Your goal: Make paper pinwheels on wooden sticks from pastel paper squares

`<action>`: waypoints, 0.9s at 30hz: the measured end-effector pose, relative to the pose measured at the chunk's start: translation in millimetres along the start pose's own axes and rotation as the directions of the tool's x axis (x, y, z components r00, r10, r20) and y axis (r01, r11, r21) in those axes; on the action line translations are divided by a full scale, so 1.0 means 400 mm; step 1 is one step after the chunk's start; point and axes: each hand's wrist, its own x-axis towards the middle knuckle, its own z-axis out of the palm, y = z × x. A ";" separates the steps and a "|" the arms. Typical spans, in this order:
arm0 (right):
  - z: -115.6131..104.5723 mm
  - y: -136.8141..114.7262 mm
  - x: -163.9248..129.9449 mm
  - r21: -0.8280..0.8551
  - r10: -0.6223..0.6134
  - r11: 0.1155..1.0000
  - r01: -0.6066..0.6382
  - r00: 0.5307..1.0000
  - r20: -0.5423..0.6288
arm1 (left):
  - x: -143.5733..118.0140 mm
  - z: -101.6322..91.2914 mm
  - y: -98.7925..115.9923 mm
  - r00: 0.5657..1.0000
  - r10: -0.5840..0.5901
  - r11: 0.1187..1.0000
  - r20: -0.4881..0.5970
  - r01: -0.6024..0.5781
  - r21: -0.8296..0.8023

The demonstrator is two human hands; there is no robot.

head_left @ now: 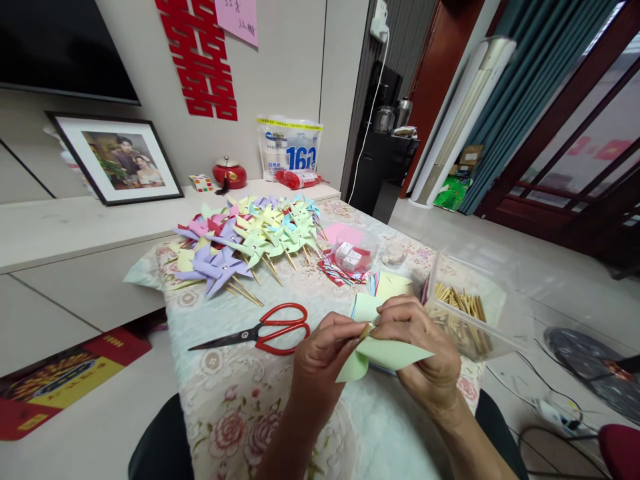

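Note:
A pale green paper pinwheel (397, 353) is held over the table between my two hands, with its blades curling downward. My left hand (323, 360) is closed, thumb and index finger pinching the pinwheel near its middle. Beside those fingertips shows the tan end of a small stick (367, 331). My right hand (425, 350) grips the same pinwheel from the other side, its fingers bent over the top edge. How stick and paper meet is hidden by the fingers. Left of my hands lie scissors (265, 328) with red handles, and behind them several sheets of coloured paper (393, 285).
Several finished pinwheels (255, 237) on sticks are heaped at the back left of the flowered tablecloth (235, 427). A clear plastic box (500, 293) of short wooden sticks (465, 310) stands at the right. A small plastic bag (353, 257) sits on coloured strips.

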 end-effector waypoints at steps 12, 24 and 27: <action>-0.006 -0.015 0.014 -0.012 0.018 1.000 -0.018 1.000 0.008 | 0.002 -0.010 0.013 0.995 0.063 0.994 0.075 -0.069 0.088; -0.014 -0.008 -0.016 -0.086 0.006 0.996 -0.006 1.000 0.005 | -0.002 -0.006 0.034 0.954 0.225 0.845 0.198 -0.292 0.448; -0.019 0.006 -0.031 -0.133 -0.019 0.991 0.022 1.000 0.022 | -0.003 -0.004 0.030 0.948 0.243 0.821 0.203 -0.313 0.477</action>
